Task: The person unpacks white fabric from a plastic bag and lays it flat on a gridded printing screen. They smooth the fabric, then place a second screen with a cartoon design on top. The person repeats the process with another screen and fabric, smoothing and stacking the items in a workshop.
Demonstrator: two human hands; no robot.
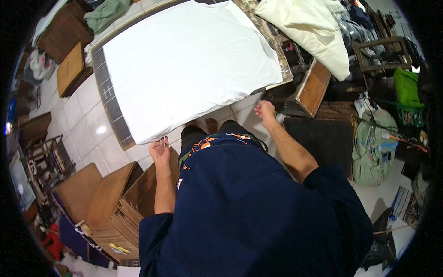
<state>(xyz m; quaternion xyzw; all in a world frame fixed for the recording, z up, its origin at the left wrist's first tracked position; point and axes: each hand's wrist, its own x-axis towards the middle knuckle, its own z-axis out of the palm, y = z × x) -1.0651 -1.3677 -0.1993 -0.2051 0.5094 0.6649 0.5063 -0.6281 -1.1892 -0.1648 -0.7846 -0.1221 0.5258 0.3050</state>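
Note:
A large sheet of white cloth (189, 69) is spread over a flat board with a dark, marked border (108, 92). Its surface is mostly smooth, with small wrinkles along the near hem. At the cloth's near left corner, my left hand (160, 151) has its palm turned up and its fingers closed at the hem. My right hand (265, 112) hovers below the near right corner, a short way off the cloth. Its fingers are curled in, and nothing shows in them.
Brown boards (134, 198) stand stacked at my lower left. To the right are an open wooden drawer (314, 87), a dark flat panel (318, 143) and a pale green bundle (376, 147). Cream cloth (314, 32) lies at the far right. White floor tiles (99, 131) show at left.

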